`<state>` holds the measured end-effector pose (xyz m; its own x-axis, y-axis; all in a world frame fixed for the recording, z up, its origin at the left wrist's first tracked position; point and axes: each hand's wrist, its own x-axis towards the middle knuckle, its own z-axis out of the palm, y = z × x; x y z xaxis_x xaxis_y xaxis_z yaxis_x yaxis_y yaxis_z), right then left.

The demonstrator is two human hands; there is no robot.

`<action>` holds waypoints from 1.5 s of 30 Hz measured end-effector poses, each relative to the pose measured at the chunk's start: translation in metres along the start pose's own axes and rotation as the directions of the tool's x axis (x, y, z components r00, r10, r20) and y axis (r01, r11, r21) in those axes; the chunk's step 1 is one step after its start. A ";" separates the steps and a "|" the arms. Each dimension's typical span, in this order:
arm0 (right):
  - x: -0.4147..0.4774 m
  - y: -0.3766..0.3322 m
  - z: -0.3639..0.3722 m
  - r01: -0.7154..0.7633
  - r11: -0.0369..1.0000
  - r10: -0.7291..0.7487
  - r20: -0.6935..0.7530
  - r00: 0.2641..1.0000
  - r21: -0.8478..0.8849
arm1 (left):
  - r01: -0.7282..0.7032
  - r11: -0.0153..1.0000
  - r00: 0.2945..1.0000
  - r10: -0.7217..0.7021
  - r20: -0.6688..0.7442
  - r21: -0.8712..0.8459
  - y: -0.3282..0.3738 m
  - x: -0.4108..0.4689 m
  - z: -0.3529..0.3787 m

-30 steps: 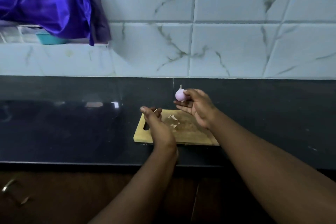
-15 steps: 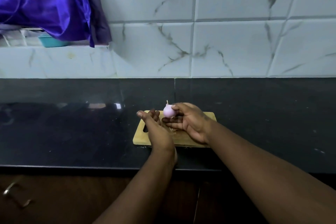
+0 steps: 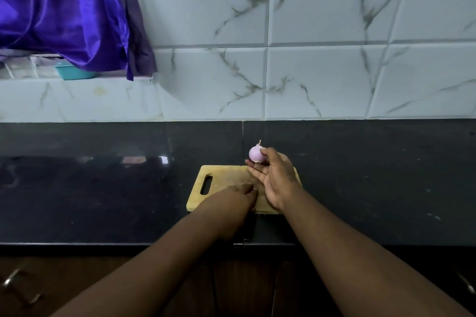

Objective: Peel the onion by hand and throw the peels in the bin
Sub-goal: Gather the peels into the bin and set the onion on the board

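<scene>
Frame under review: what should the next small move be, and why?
Probably the left hand, fingers down on the wooden cutting board, gathers any peel bits there: the pale purple onion in the right hand already looks peeled, and no bin shows.

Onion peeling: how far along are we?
Done: the onion looks bare, smooth pale purple, in the grip of the right hand above the cutting board. In hand: the left hand is down on the board, likely gathering peels, though none show clearly. Left: binning; no bin is in view.
</scene>
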<state>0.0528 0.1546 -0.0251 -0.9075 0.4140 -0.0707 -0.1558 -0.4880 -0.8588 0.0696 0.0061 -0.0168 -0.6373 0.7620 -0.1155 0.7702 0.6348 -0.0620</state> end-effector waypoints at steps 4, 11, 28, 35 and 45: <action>-0.001 0.001 0.003 0.008 0.999 -0.009 -0.017 1.000 -0.038 | 0.026 0.986 0.999 -0.031 0.028 0.162 0.016 -0.009 -0.004; -0.034 0.012 0.025 -0.029 0.998 0.027 -0.029 0.999 -0.050 | 0.032 0.994 0.940 -0.064 -0.335 -0.100 0.018 -0.036 0.017; -0.302 0.249 0.185 -0.630 0.772 0.592 0.270 0.760 0.080 | -0.621 -0.399 0.089 -0.891 0.445 -0.675 -0.014 -0.333 0.210; -0.396 0.395 0.205 -0.750 0.562 0.821 0.125 0.557 -0.349 | -0.623 -0.459 -0.184 -0.701 0.689 -0.633 -0.037 -0.436 0.342; -0.414 0.454 0.210 -0.680 0.491 0.831 0.058 0.554 -0.545 | -0.251 -0.661 -0.437 -0.574 0.692 -0.707 -0.081 -0.494 0.443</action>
<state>0.2758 -0.3994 -0.2796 -0.6544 -0.2207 -0.7232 0.7529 -0.1024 -0.6501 0.3336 -0.4785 -0.3937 -0.1459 -0.7865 -0.6001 -0.3679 -0.5200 0.7709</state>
